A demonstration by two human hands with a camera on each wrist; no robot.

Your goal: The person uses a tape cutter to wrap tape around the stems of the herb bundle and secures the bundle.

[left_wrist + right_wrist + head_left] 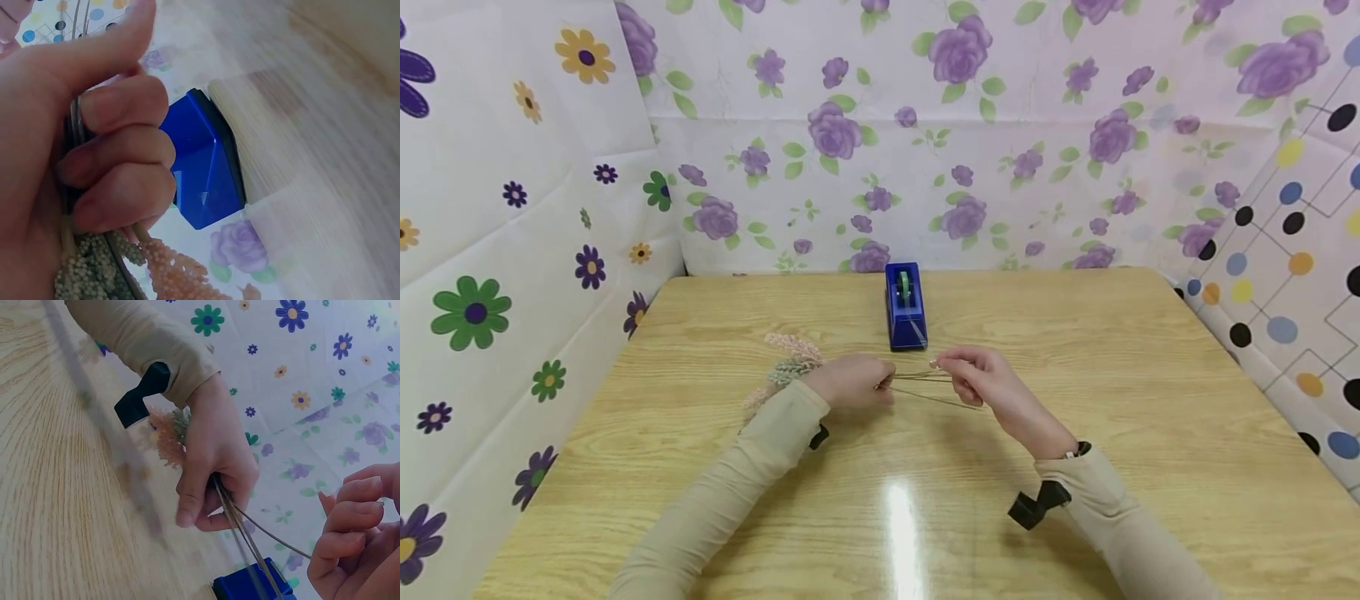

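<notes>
My left hand (857,381) grips a small bunch of sprigs by the thin brown stems (240,528), its fingers curled round them. The pink flower heads (793,345) and the grey-green ones (94,269) stick out on the wrist side of that hand. The bare stems point right, one splayed away from the others. At their right end my right hand (992,383) has its fingers bent and its thumb and fingertip together at a small shiny bit that looks like clear tape. Just beyond the hands stands a blue tape dispenser (906,321) with a green-looking roll in it.
The wood-grain table (715,500) carries a bright reflection near the front. Flowered cloth (887,167) hangs behind it, with patterned cloths at both sides. Black camera mounts (1037,504) jut from the wrists under the beige sleeves.
</notes>
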